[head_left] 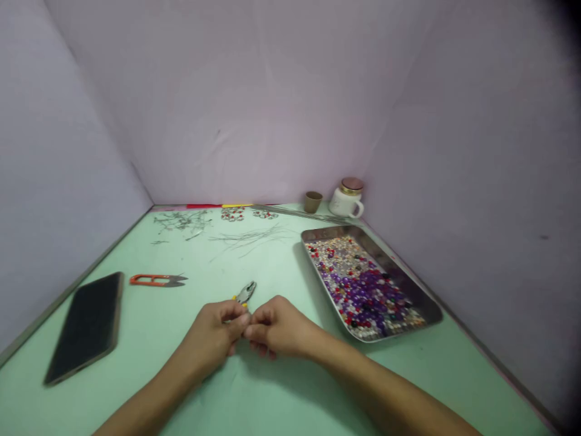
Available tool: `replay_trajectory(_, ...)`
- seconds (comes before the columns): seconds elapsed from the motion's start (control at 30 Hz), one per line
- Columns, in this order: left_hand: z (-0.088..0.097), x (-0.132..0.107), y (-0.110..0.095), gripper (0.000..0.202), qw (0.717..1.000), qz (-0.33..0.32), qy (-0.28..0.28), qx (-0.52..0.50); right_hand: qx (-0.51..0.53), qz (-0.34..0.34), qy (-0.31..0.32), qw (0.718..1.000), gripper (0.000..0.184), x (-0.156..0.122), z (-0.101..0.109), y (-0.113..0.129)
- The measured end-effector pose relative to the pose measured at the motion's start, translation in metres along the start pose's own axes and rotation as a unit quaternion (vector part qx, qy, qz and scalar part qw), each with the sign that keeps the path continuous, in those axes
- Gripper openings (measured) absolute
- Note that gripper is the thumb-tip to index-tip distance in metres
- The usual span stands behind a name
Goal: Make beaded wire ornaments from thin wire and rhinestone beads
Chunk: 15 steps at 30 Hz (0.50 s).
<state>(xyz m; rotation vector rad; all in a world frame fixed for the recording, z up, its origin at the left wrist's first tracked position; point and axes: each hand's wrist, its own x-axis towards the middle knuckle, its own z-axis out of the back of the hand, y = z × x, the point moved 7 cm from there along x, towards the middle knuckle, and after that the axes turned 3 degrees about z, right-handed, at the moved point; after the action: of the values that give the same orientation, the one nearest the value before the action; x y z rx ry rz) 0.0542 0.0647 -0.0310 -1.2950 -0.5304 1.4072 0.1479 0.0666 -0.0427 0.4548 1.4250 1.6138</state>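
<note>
My left hand [216, 335] and my right hand [276, 327] meet fingertip to fingertip at the middle of the green table [272, 393]. Both are closed in a pinch. Small pliers [246, 293] with yellow handles stick out just behind my fingers; their jaws point away from me, and which hand grips them is unclear. Whatever small item sits between the fingertips is hidden.
A metal tray [411, 284] full of purple, red and white beads lies to the right. Orange thread snips [157, 280] and a dark phone [88, 324] lie to the left. Thin wires [247, 237], beaded pieces [232, 213], a small cup [313, 201] and a lidded mug [347, 198] sit at the back.
</note>
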Motion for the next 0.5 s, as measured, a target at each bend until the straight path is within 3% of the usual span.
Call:
replay_trajectory(0.03,0.001,0.001,-0.002,0.024,1.000,-0.017,-0.018,0.013,-0.087,0.018,-0.020,0.996,0.020,-0.003,0.006,0.006)
replay_trajectory(0.1,0.002,0.003,-0.002,0.024,0.998,-0.036,-0.040,0.026,-0.261,0.059,-0.057,0.962,0.019,-0.011,0.015,0.022)
replay_trajectory(0.2,-0.004,0.006,0.004,0.026,1.000,-0.015,-0.027,-0.006,-0.405,0.076,-0.069,0.909,0.019,-0.024,0.028,0.041)
replay_trajectory(0.37,-0.024,0.008,0.014,0.031,0.989,0.025,0.029,-0.143,-0.438,0.105,-0.051,0.891,0.019,-0.045,0.066,0.056)
replay_trajectory(0.5,-0.045,0.000,0.013,0.032,0.990,-0.015,0.072,-0.124,-0.422,0.077,-0.184,0.884,0.021,-0.067,0.140,0.047)
